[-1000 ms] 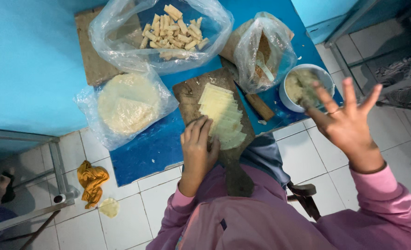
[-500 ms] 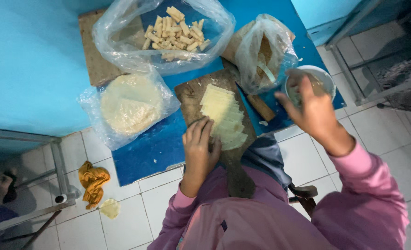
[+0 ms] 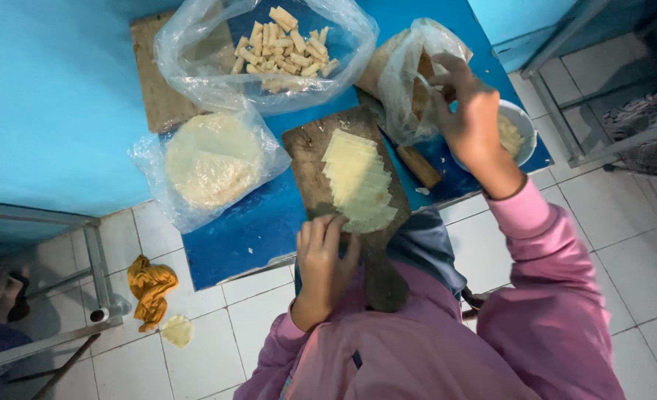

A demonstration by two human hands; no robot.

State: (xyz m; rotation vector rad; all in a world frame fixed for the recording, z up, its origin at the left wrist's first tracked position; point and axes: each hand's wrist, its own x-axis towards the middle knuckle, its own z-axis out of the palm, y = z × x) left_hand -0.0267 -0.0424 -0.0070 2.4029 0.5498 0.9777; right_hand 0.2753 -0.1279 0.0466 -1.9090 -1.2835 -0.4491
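**Left hand on board, right hand at small bag**

Left hand [image 3: 324, 255] lies flat, fingers together, on the near end of the wooden board [image 3: 313, 159], fingertips touching the bottom edge of the wrapper stack [image 3: 358, 181]. It grips nothing. The stack sits fanned along the board, just beyond that hand.

Right hand [image 3: 469, 118] is raised over the far right of the blue bench [image 3: 232, 237], fingers curled at the mouth of a small clear bag [image 3: 410, 81]. Whether it pinches the plastic or something inside, cannot tell. Directly under and right of that hand is a white bowl [image 3: 517, 133] with pale filling. A knife handle [image 3: 418, 167] lies between board and bowl.

Beyond the left hand: a bag of round wrappers [image 3: 210, 159], and further off a big bag of rolled pieces [image 3: 280, 44]. Both sleeves pink. On the tiled floor left of the left hand, a yellow cloth [image 3: 149, 287].
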